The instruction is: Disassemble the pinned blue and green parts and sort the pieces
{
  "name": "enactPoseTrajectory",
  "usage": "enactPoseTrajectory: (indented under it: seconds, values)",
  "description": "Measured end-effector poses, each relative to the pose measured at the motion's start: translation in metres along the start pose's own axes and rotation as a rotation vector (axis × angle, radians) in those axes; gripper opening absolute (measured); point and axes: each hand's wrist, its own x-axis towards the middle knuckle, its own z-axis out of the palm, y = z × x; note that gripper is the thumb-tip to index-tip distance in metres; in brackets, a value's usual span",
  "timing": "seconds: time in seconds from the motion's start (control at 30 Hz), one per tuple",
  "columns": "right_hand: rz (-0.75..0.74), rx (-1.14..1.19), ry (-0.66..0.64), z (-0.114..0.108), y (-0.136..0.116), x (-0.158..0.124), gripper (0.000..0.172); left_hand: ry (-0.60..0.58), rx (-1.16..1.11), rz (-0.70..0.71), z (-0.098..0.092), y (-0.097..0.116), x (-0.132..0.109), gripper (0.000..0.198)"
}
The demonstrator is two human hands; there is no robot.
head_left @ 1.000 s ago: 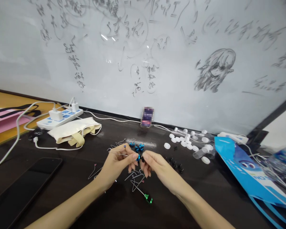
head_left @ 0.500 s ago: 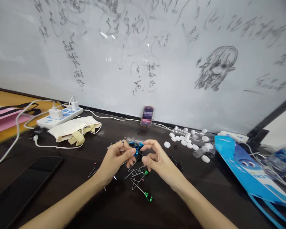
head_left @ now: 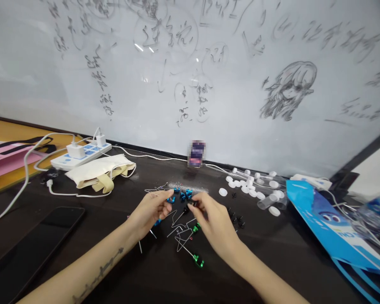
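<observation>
Tabletop [head_left: 158, 278] below, blue piece [head_left: 171, 200] in left grip [head_left: 151, 211]

1. Scrawled in dark marker across the whiteboard [head_left: 129, 112]: in Chinese-style characters, too loose to read with certainty.
2. Printed on the blue bag [head_left: 340, 238]: apparently "CH", with neighbouring letters unclear.
3. Inked along the left forearm [head_left: 106, 267]: in cursive script, unreadable.

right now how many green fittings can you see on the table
2: one green fitting beside the right hand, another green fitting lower in view. More may be hidden.
</observation>
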Motion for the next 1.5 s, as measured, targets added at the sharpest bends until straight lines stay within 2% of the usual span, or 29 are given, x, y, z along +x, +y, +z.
enactPoseTrajectory:
  seconds: [0.07,0.17,0.27,0.37,0.47,0.57,0.7,0.83,0.93,1.03,1.1,1.17,1.23,1.33,1.43,1.5]
  values:
    - [0.091,0.157,0.017,-0.005,0.003,0.006,0.009,-0.105,0.209,0.061,-0.003,0.004,0.000,0.031]
    - [0.185,0.422,-0.029,-0.011,0.008,0.012,0.016,-0.267,0.566,0.108,-0.007,0.008,0.000,0.026]
    - [0.235,0.593,-0.088,-0.017,0.011,0.008,0.022,-0.358,0.846,0.123,-0.012,0.007,-0.001,0.019]
    - [0.295,0.603,-0.077,-0.021,0.020,-0.011,0.025,-0.404,1.101,0.173,-0.014,0.005,-0.005,0.010]
    - [0.329,0.397,0.022,-0.025,0.039,-0.043,0.022,-0.433,1.264,0.159,-0.014,0.003,-0.009,0.010]
    - [0.388,0.178,0.087,-0.027,0.062,-0.077,0.023,-0.453,1.293,0.077,-0.015,-0.002,-0.008,0.012]
    - [0.509,0.135,0.061,-0.026,0.080,-0.112,0.023,-0.482,1.288,0.030,-0.020,-0.006,-0.004,0.012]
    - [0.505,0.086,0.085,-0.027,0.085,-0.123,0.018,-0.442,1.339,0.108,-0.020,-0.005,-0.008,0.015]
    - [0.461,0.065,0.113,-0.029,0.091,-0.120,0.016,-0.412,1.367,0.135,-0.020,0.000,-0.014,0.023]
    - [0.412,-0.019,0.080,-0.031,0.098,-0.115,0.018,-0.453,1.342,0.002,-0.021,0.010,-0.018,0.035]
    - [0.382,-0.107,0.073,-0.032,0.099,-0.113,0.015,-0.492,1.340,-0.030,-0.023,0.018,-0.017,0.041]
    - [0.348,-0.185,0.114,-0.030,0.093,-0.110,0.016,-0.497,1.374,0.043,-0.025,0.025,-0.016,0.045]
    - [0.297,-0.213,0.133,-0.025,0.078,-0.105,0.018,-0.490,1.427,0.184,-0.028,0.030,-0.014,0.046]
    - [0.194,-0.171,0.042,-0.013,0.048,-0.091,0.017,-0.539,1.477,0.334,-0.031,0.030,-0.014,0.044]
    - [0.119,-0.189,-0.027,-0.009,0.033,-0.069,0.020,-0.585,1.474,0.348,-0.031,0.025,-0.013,0.045]
    - [0.107,-0.255,-0.010,-0.017,0.043,-0.050,0.019,-0.558,1.473,0.356,-0.030,0.023,-0.012,0.044]
